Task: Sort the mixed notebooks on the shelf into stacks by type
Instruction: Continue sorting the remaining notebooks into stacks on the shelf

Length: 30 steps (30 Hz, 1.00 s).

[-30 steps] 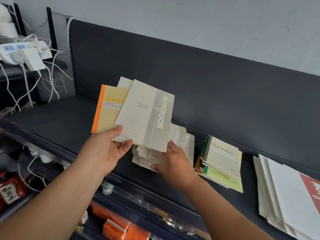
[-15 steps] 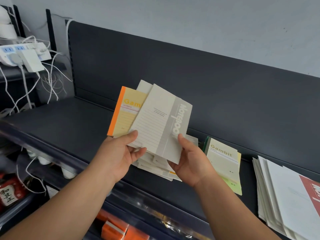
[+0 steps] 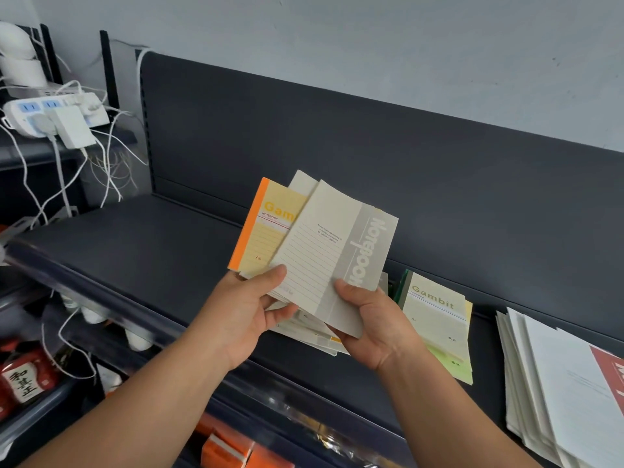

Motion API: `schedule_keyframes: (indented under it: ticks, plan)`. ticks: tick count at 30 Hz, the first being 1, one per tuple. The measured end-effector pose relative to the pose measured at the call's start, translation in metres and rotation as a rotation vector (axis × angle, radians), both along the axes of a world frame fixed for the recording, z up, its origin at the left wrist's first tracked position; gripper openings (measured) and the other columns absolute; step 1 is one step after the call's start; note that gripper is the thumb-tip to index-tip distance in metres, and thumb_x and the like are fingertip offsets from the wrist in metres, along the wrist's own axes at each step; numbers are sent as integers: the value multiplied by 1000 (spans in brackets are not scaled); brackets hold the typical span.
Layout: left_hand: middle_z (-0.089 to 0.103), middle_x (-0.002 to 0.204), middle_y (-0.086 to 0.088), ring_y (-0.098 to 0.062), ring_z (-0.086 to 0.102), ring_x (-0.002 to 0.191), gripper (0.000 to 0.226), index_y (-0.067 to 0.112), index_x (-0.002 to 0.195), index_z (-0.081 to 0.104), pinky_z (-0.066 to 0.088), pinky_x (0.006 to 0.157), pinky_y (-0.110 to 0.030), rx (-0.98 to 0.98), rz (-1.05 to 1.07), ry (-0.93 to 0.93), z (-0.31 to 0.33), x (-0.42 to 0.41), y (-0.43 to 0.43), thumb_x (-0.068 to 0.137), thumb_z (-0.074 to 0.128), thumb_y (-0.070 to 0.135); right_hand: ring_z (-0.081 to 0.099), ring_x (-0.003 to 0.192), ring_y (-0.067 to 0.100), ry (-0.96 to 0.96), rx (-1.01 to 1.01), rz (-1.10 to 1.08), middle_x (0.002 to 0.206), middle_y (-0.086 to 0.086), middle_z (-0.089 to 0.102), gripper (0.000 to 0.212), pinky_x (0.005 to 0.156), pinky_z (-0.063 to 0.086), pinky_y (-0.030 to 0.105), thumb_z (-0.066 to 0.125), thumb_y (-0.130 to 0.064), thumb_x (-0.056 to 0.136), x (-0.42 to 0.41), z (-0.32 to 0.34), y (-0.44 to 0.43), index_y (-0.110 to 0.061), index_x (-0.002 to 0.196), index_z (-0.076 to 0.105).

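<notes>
head view, left hand (image 3: 246,319) gripping fanned notebooks (image 3: 270,228), right hand (image 3: 374,319) pinching grey notebook (image 3: 334,261) above dark shelf (image 3: 141,251), gambit stack (image 3: 435,319) right

both hands (image 3: 248,319) (image 3: 378,320) hold fanned notebooks (image 3: 332,251) above the dark shelf (image 3: 135,251).

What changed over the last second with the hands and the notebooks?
The right hand came up off the mixed pile on the shelf and took hold of the grey notebook by its lower right edge. The left hand keeps holding the fan, orange Gambit notebook behind. The Gambit stack and the large white stack look unmoved.
</notes>
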<state>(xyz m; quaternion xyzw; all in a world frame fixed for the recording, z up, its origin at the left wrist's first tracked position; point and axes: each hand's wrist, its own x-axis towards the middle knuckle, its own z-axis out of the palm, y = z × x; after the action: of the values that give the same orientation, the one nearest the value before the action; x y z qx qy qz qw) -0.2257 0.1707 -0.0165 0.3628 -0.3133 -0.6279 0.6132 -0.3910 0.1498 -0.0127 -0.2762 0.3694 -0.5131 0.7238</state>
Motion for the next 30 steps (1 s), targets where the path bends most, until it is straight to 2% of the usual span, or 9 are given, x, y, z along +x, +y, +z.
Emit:
schedule_keyframes:
  ticks: [6,8,10,12,14,17,20,25,30]
  plan:
    - [69,118,-8,-26,66,108,41,19,127,59,52,80,-39,-19,-134,-71,7,11,2,85,55,19,75,68,23,18,-21,-27,85,6,78,28,49,58,34,56,6,92,-8,-2,-2,-16,107,60]
    - [68,121,-9,-30,64,112,44,21,128,59,48,91,-47,-37,-201,-99,12,18,3,87,49,32,75,77,24,65,-46,-27,93,6,78,28,59,61,38,58,5,91,-12,-4,-4,-15,111,61]
    - [67,122,-11,-32,63,113,47,21,129,60,44,97,-52,-48,-269,-167,17,23,5,89,42,40,74,88,25,112,-70,-52,100,6,77,32,76,60,42,60,4,90,-16,-7,-6,-16,116,60]
    - [68,119,-10,-30,65,110,40,21,129,59,47,96,-49,-54,-260,-251,17,21,5,96,39,33,71,98,27,148,-86,-85,105,5,76,37,90,56,45,62,4,89,-20,-10,-8,-16,120,59]
    - [71,114,-3,-23,68,104,33,24,128,57,53,90,-40,-67,-157,-380,11,15,4,103,37,19,69,103,28,167,-96,-99,110,5,74,40,93,54,46,62,4,89,-21,-14,-9,-16,123,58]
    - [71,110,12,-8,68,102,36,40,123,53,57,81,-26,-136,-47,-547,3,6,7,103,39,13,69,102,27,181,-111,-119,111,4,74,39,81,57,41,61,4,90,-21,-18,-9,-18,122,58]
    - [68,112,19,-3,65,105,46,53,114,50,57,80,-24,-198,14,-631,-1,1,10,101,41,10,69,101,25,216,-139,-153,110,2,74,39,75,57,37,63,4,89,-23,-20,-10,-19,120,59]
    - [68,111,20,-4,65,105,49,50,116,53,58,79,-27,-222,48,-638,-3,-1,10,99,44,5,69,102,25,274,-175,-205,111,2,73,41,78,58,37,65,3,88,-24,-23,-11,-19,122,58]
    - [69,111,6,-19,67,104,43,36,116,58,60,70,-29,-102,122,-534,-5,0,5,97,45,0,69,101,23,382,-207,-246,109,0,73,38,85,57,40,70,-1,85,-26,-27,-15,-23,114,59]
